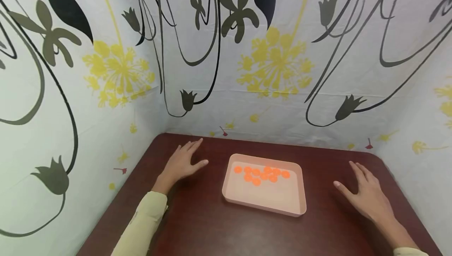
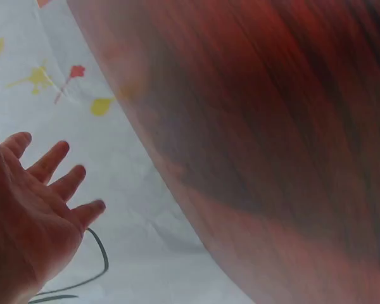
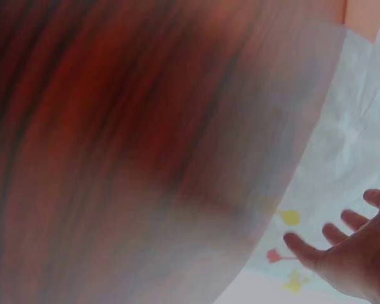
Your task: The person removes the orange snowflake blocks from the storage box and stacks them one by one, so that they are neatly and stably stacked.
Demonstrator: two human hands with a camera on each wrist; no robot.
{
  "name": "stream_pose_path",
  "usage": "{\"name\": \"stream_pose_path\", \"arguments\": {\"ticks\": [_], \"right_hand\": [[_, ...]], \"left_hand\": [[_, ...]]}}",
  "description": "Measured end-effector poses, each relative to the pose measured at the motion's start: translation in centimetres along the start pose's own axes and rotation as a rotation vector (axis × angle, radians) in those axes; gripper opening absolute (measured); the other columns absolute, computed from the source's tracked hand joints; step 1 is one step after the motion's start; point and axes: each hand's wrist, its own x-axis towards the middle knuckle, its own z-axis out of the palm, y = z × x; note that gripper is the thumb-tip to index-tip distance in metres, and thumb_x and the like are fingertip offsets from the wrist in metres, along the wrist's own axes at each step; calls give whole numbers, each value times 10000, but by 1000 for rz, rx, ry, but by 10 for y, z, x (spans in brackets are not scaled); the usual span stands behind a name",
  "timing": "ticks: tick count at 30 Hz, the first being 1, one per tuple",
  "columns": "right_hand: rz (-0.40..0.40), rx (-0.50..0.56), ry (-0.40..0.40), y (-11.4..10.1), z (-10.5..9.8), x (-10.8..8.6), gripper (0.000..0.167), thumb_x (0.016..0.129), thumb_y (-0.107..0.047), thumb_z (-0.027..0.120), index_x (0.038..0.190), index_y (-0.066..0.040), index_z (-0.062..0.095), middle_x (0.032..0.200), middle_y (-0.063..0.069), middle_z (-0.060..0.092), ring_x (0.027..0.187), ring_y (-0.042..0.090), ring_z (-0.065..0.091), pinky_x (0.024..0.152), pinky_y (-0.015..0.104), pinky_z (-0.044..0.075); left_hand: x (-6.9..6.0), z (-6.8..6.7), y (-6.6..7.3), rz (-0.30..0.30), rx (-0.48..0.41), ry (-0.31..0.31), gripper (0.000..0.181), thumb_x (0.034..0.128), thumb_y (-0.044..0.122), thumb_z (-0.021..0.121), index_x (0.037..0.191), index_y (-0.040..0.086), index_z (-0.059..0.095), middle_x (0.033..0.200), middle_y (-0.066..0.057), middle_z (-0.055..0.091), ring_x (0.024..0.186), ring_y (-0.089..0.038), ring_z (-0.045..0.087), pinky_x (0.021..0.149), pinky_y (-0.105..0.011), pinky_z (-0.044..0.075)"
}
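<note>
A shallow pale pink tray [image 1: 268, 201] lies on the dark red-brown table, between the two hands. Several flat round orange discs [image 1: 256, 182] are grouped toward the tray's far side, some touching or overlapping. To the left of the tray is my left hand [image 1: 181, 163], fingers extended and thumb spread, holding nothing. My right hand [image 1: 369, 195] is on the tray's other side, also with fingers spread and holding nothing. Both wrist views catch only part of each hand, the left hand [image 2: 41, 212] and the right hand [image 3: 361, 253], with separated fingers.
The wood-grain table [image 1: 197, 228] has rounded far corners. White cloth [image 1: 226, 71] printed with yellow flowers and dark stems stands behind it and on both sides, close to the table's edges. Pale yellow-green sleeves [image 1: 143, 220] cover the forearms.
</note>
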Motion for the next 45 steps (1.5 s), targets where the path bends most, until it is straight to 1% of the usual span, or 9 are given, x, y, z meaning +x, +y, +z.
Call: {"name": "stream_pose_path", "arguments": {"ticks": [4, 9, 13, 17, 24, 30, 37, 41, 45], "right_hand": [[1, 8, -40, -19, 0, 2, 979, 962, -557, 707, 1706, -219, 167, 1547, 353, 395, 1301, 605, 425, 748, 797, 421], [-22, 32, -62, -45, 5, 5, 951, 976, -570, 687, 1705, -231, 179, 1393, 252, 588, 1195, 464, 583, 727, 682, 498], [-27, 46, -86, -61, 8, 3, 915, 987, -587, 661, 1703, -266, 189, 1249, 183, 705, 1094, 399, 687, 668, 569, 531], [-28, 50, -111, -73, 10, 2, 887, 995, -596, 645, 1698, -297, 195, 1133, 124, 760, 935, 311, 730, 609, 440, 504], [-44, 55, -148, -88, 19, 1, 859, 1010, -594, 625, 1696, -330, 181, 1058, 39, 759, 768, 105, 636, 564, 337, 437], [-76, 53, -144, -98, 29, 0, 761, 1017, -562, 634, 1663, -412, 262, 890, -73, 722, 636, 6, 530, 525, 306, 392], [-92, 28, -176, -112, 37, 1, 720, 1015, -581, 626, 1642, -416, 313, 768, -111, 615, 545, 44, 453, 490, 311, 366], [-112, 9, -183, -115, 41, 2, 697, 1016, -570, 634, 1631, -370, 373, 680, -92, 509, 513, 71, 400, 468, 301, 335], [-91, -4, -234, -118, 45, 4, 695, 1027, -595, 594, 1635, -324, 393, 600, -60, 437, 502, 112, 374, 458, 310, 315]], "left_hand": [[-2, 2, 15, -29, -85, -24, 879, 963, 719, 581, 1686, 354, 239, 1596, -94, 547, 1477, -338, 526, 1200, -608, 406], [-5, 4, 34, -56, -218, -43, 771, 1008, 574, 629, 1661, 353, 286, 1288, -24, 739, 1194, -255, 710, 1017, -536, 558], [-4, 7, 48, -32, -301, -74, 676, 1031, 479, 641, 1625, 333, 352, 1117, 12, 762, 1002, -156, 729, 910, -449, 595], [-2, 13, 57, -21, -360, -120, 638, 1045, 443, 634, 1610, 309, 371, 999, 14, 763, 843, -100, 705, 803, -385, 586], [-2, 26, 73, -93, -500, -192, 599, 1057, 397, 635, 1552, 180, 376, 908, -52, 761, 767, -209, 752, 699, -337, 559], [-4, 33, 88, -91, -531, -244, 523, 1068, 334, 625, 1530, 198, 423, 809, -10, 740, 729, -251, 758, 628, -340, 555], [-7, 39, 96, -124, -487, -304, 510, 1053, 333, 639, 1516, 257, 437, 668, -20, 668, 568, -246, 669, 523, -329, 490], [-10, 39, 99, -122, -493, -365, 507, 1048, 331, 647, 1519, 280, 465, 618, -26, 635, 540, -276, 661, 498, -322, 466], [-13, 41, 99, -125, -509, -389, 516, 1028, 311, 679, 1506, 290, 486, 614, -19, 618, 527, -251, 631, 500, -318, 465]]}}
